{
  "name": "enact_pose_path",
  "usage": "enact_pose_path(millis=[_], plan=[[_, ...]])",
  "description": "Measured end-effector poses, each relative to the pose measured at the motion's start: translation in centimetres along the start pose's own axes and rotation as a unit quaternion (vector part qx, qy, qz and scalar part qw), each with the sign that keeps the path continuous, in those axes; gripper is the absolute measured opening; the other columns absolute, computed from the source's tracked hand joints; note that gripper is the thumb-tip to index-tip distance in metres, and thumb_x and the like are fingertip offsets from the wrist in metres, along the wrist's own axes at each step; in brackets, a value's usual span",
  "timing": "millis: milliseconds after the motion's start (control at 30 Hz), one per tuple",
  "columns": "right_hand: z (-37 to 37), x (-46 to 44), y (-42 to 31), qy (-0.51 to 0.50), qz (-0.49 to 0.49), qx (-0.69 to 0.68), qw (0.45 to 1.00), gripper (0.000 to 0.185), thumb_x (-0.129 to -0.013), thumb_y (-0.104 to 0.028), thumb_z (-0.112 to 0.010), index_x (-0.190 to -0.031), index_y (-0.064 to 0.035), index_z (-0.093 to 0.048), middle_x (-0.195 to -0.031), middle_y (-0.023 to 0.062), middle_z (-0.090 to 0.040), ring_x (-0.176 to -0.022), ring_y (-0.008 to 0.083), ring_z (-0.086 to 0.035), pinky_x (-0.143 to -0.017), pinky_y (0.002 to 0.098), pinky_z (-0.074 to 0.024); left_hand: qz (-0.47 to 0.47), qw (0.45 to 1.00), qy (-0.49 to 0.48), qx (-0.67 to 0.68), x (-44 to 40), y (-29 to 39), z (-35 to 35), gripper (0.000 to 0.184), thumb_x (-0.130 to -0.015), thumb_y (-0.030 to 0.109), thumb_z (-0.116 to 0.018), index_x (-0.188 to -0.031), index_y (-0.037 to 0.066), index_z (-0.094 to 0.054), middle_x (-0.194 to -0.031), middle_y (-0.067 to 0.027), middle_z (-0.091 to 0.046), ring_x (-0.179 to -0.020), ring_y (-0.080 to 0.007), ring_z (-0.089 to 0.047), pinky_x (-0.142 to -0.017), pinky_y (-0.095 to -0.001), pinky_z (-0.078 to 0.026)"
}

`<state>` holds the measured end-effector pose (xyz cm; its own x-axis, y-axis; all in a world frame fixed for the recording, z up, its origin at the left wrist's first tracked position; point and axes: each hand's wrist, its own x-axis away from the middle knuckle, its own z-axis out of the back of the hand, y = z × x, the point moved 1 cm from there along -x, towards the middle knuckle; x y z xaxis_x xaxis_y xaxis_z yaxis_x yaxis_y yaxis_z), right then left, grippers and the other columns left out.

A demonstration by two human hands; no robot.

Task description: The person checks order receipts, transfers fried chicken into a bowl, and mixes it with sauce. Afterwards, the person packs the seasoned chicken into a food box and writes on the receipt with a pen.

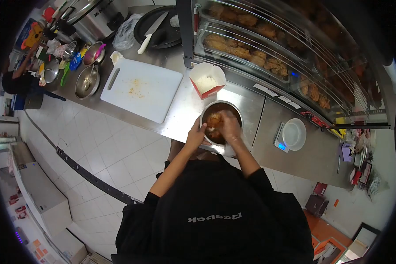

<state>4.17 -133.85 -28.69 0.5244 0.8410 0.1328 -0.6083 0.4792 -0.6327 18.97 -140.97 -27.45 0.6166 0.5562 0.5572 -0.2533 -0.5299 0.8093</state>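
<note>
A round metal bowl [240, 115] with brown-red sauce and pieces of food in it stands at the counter's front edge. My left hand [196, 135] holds the bowl's left rim. Inside the bowl is my right hand [229, 127], in what looks like a clear glove, its fingers closed at the food; what they grip is too small to make out. Just behind the bowl stands an open red and white carton [208, 82] with white contents. To the left lies a white cutting board [141, 90] with orange-brown crumbs.
A knife [153, 31] rests on a black round tray [141, 27]. Metal bowls [87, 82] stand at the left. A glass cabinet [251, 68] of fried pieces rises behind. On the right, a scale [280, 143] bears a white container [294, 134]. Another person [20, 83] is at far left.
</note>
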Motion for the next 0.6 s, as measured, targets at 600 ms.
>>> enact_pose_path(millis=[600], plan=[[-1.2,1.7,-1.0,-0.014,0.064,0.077,0.995,0.049,-0.070,-0.024,-0.070,-0.115,-0.0105,-0.055,-0.112,0.0179,-0.051,-0.107,0.0366,-0.050,-0.091,0.0425,-0.0420,0.007,0.999,-0.019,0.035,0.4,1.2,-1.1,0.061,-0.094,0.047,-0.040,-0.142,0.014,-0.022,-0.127,-0.0192,-0.044,-0.082,-0.0322,-0.065,-0.057,-0.0376,-0.060]])
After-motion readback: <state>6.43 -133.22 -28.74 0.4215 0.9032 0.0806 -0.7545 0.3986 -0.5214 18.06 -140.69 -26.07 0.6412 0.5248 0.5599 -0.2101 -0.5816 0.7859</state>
